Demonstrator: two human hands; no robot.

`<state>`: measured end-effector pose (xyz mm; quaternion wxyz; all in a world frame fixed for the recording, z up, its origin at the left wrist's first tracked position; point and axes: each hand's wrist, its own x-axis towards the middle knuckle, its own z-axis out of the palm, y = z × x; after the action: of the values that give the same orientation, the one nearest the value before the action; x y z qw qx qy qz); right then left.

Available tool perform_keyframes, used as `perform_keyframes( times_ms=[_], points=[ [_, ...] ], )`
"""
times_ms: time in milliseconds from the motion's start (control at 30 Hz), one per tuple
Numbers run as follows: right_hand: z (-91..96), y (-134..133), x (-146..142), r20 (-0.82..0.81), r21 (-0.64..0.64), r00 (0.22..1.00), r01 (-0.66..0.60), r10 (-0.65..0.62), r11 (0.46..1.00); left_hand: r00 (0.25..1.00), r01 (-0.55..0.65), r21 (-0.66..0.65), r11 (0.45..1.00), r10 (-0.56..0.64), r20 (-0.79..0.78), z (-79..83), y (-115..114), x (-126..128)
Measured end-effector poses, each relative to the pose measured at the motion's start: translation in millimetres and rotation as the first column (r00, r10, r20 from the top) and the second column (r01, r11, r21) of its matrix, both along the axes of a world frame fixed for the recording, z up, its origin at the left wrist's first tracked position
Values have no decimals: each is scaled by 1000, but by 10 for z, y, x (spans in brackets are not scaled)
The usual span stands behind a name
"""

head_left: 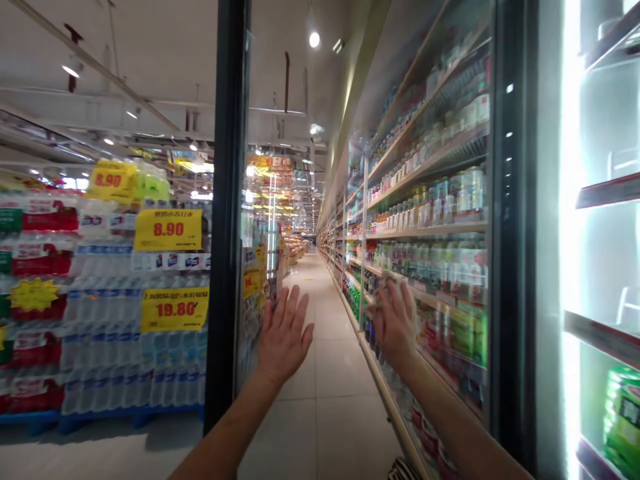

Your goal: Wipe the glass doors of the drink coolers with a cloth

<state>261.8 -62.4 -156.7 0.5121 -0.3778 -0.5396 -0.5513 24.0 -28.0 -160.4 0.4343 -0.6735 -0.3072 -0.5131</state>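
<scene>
While left hand (284,339) fingers splay against glass door (226,200) | right hand (395,325) fingers curled, grip unclear

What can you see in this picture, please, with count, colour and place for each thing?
Door: one, black frame, clear glass, centre.
Price signs: several, yellow with red figures, left.
Water packs: many, clear with blue and red labels, stacked left.
Drink shelves: several rows, mixed colours, right of aisle.
Green packs: a few, lit cooler, lower right.
Floor: one, pale tiles, centre.
Left hand: one, open, flat at the door glass.
Right hand: one, open, blurred, at the door glass.
</scene>
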Motion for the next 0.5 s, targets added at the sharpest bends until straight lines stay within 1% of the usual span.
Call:
perform_keyframes(
  times_ms=[67, 100, 133, 233, 267, 300, 333, 433, 467, 500],
  points=[
    [-56, -5, 0, 119, -92, 993, 11, 0, 996, 1000, 21, 1, 1000, -21, 11, -4, 10, 3],
    [-66, -5, 21, 137, -106, 991, 20, -6, 994, 999, 29, -2, 1000, -29, 17, -8, 16, 5],
    [-62, -3, 55, 113, -88, 993, 27, -17, 996, 999, 35, -8, 999, -35, 21, -11, 20, 7],
    [-13, 4, 155, -85, 55, 996, 34, -29, 998, 999, 41, -21, 999, -40, 28, -21, 28, 13],
    [-7, 5, 159, -117, 79, 993, 33, -24, 996, 999, 43, -24, 999, -42, 28, -23, 29, 14],
    [-14, 5, 143, -111, 77, 994, 28, -19, 997, 999, 46, -25, 999, -45, 28, -24, 29, 14],
    [-32, 4, 115, -69, 46, 998, 20, -17, 999, 999, 47, -26, 999, -47, 26, -25, 30, 13],
    [-82, 6, 84, 107, -82, 994, 13, -4, 997, 999, 39, -30, 999, -39, 19, -24, 31, 1],
    [-75, 10, 128, 111, -85, 994, 15, -6, 996, 999, 35, -35, 999, -34, 13, -23, 30, -3],
    [-52, 14, 206, 74, -55, 997, 20, -16, 998, 999, 31, -37, 999, -31, 8, -22, 29, -6]
  ],
)
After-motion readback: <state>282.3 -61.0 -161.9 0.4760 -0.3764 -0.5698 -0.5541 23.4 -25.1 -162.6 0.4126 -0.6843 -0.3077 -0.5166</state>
